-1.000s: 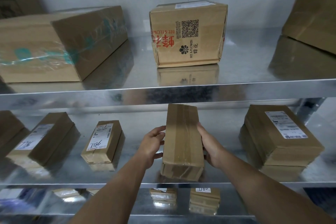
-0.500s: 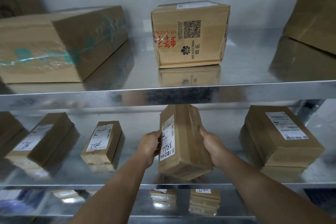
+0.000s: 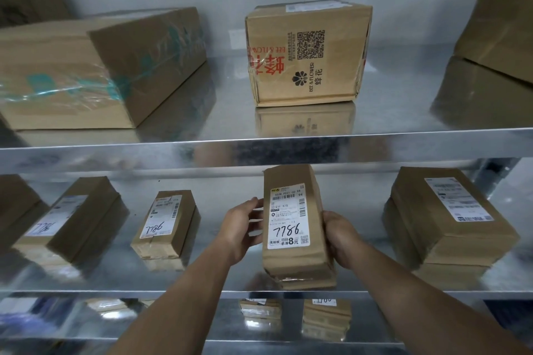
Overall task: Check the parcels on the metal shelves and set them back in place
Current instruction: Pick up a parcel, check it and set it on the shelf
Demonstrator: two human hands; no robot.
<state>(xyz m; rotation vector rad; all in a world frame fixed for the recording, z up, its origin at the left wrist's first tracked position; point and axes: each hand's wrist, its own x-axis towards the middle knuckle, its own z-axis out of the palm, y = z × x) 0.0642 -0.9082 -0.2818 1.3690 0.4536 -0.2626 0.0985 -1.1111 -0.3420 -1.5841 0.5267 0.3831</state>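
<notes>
A narrow brown parcel (image 3: 297, 262) stands over the middle metal shelf (image 3: 202, 271), its white label marked 7786 facing me. My left hand (image 3: 240, 232) grips its left side and my right hand (image 3: 341, 235) grips its right side. The parcel's lower end is at the shelf's front edge; whether it rests on the shelf I cannot tell. Other labelled parcels lie on the same shelf: a small one (image 3: 167, 225) to the left, another (image 3: 72, 222) further left, and a stacked pair (image 3: 450, 216) to the right.
The upper shelf (image 3: 288, 147) carries a large taped box (image 3: 95, 66) at left, a printed carton (image 3: 307, 55) in the middle and a box (image 3: 501, 26) at right. Several small parcels (image 3: 326, 317) sit on the lower shelf. A wall closes the back.
The parcel has turned in my hands from its taped side to its label side facing me. Both hands stayed on its sides.
</notes>
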